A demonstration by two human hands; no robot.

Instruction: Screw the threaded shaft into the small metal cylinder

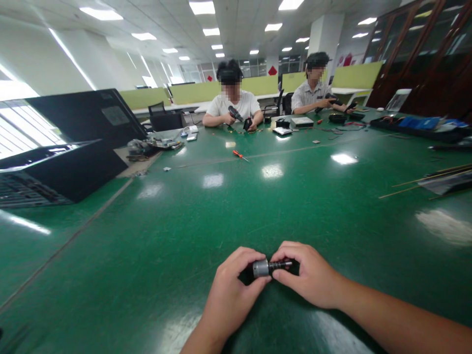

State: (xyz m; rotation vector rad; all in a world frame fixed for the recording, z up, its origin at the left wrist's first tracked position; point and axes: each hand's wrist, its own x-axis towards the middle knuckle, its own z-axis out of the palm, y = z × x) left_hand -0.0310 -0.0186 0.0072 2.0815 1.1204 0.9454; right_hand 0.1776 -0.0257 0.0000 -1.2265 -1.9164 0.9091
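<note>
Just above the near part of the green table (pixel 206 216), both my hands hold a small cylindrical metal part with a dark ribbed shaft (pixel 262 268). Its grey round body points left, and the shaft runs to the right. Thumb and fingers of my left hand (pixel 236 278) are closed around the grey body. My right hand (pixel 308 273) pinches beside the shaft, its fingertips close to where shaft and body meet. Part of the shaft's far end is hidden within the right hand's curl.
An orange screwdriver (pixel 240 156) lies mid-table. At left stands a black case (pixel 73 172) beside a pile of electronic parts (pixel 155 144). Two people sit across, one with a power drill (pixel 235 113). Thin rods (pixel 435 179) and a blue-filled tray (pixel 420 124) are at right.
</note>
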